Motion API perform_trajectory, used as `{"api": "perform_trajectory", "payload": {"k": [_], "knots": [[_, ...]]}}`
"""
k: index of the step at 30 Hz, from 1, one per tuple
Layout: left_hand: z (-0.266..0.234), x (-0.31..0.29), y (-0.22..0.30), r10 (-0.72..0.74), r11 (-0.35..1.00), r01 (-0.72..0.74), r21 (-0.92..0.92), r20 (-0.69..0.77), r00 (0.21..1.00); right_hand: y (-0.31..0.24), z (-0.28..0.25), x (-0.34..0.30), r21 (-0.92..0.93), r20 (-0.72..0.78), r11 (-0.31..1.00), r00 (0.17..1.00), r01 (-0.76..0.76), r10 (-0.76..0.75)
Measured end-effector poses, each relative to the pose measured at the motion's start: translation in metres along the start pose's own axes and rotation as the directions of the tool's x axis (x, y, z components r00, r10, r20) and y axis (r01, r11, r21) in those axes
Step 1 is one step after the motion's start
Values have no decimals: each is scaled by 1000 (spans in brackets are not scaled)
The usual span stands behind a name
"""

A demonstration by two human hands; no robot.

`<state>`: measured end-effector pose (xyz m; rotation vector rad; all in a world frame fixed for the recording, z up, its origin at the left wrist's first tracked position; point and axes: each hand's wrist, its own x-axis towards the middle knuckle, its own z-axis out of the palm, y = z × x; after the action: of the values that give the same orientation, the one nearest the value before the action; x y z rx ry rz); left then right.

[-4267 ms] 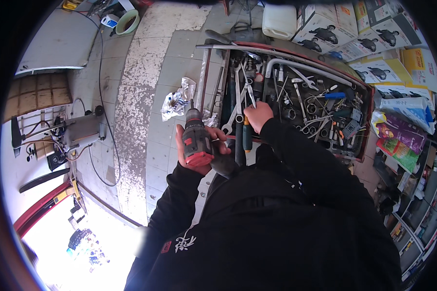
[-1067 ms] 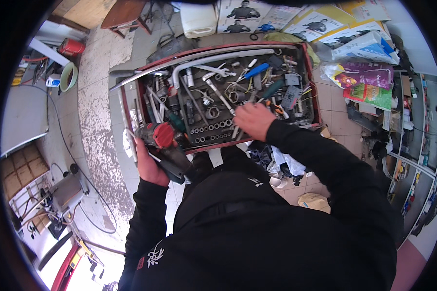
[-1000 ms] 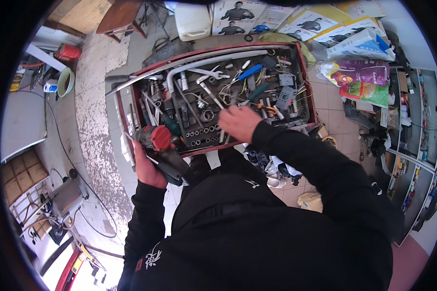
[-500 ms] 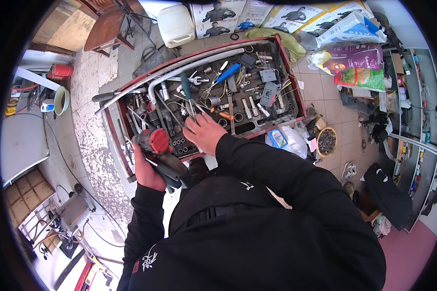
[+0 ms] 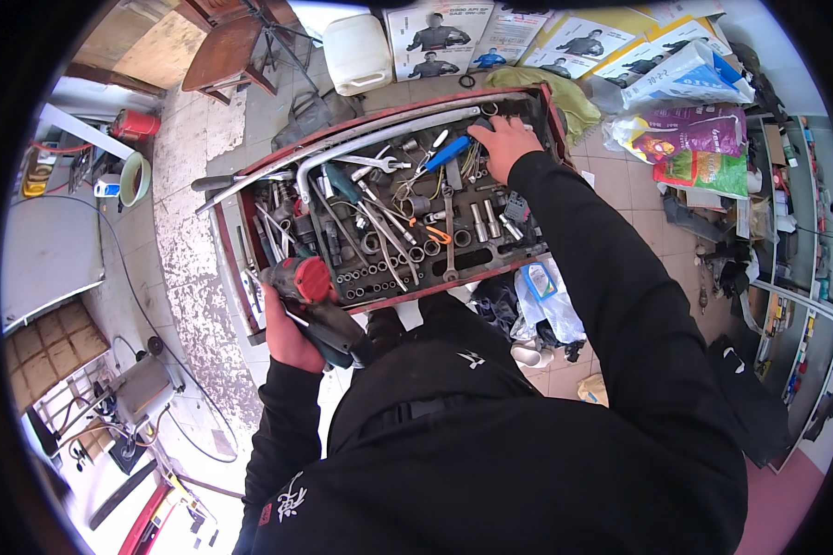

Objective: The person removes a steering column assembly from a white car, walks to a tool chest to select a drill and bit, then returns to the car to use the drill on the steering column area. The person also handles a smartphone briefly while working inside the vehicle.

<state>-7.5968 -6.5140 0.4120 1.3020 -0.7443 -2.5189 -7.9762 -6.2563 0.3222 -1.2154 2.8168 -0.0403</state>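
Observation:
My left hand (image 5: 292, 335) is wrapped round the black grip of a red-and-black, pistol-shaped cordless power tool (image 5: 307, 283), held over the near left corner of a red metal tool tray (image 5: 379, 304). The front end of the tool cannot be made out. At the tray's far right, my right hand (image 5: 507, 148) reaches down with its fingers apart over a small dark block, partly hidden by them. Beside it lie a blue-handled tool (image 5: 448, 154) and thin wires. Wrenches (image 5: 378, 164), several sockets (image 5: 484, 220), an orange hook-shaped piece (image 5: 438, 235) and a long bent bar (image 5: 379, 132) fill the tray.
A white jerrycan (image 5: 357, 55) and cardboard boxes (image 5: 435, 42) stand beyond the tray. Bags (image 5: 685, 134) and shelves (image 5: 796, 250) are on the right. A wooden chair (image 5: 222, 60) stands far left, with a hose (image 5: 139, 291) on the floor nearer me.
My right hand has moved from the tray's near middle to its far right. A green-handled tool near it now lies lower among the wrenches. The left hand keeps hold of the power tool.

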Motion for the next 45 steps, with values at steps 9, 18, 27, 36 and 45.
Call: {"api": "perform_trajectory", "payload": {"k": [9, 18, 27, 36, 45], "knots": [[1, -7, -4, 75, 997, -75, 0, -19, 997, 41, -20, -15, 280, -215, 958, 968, -63, 127], [3, 0, -3, 49, 999, -50, -22, -27, 998, 149, -20, 7, 104, -76, 994, 997, 28, -20], [5, 2, -7, 33, 999, -35, -23, -61, 998, 110, -3, -5, -21, -218, 975, 953, -220, 210], [17, 3, -4, 29, 999, -30, -13, -49, 998, 27, 7, -25, 63, 132, 927, 923, -371, 360], [9, -1, 0, 43, 999, -42, 17, -11, 999, 59, -31, -17, 623, 13, 674, 867, -397, 499]]}}
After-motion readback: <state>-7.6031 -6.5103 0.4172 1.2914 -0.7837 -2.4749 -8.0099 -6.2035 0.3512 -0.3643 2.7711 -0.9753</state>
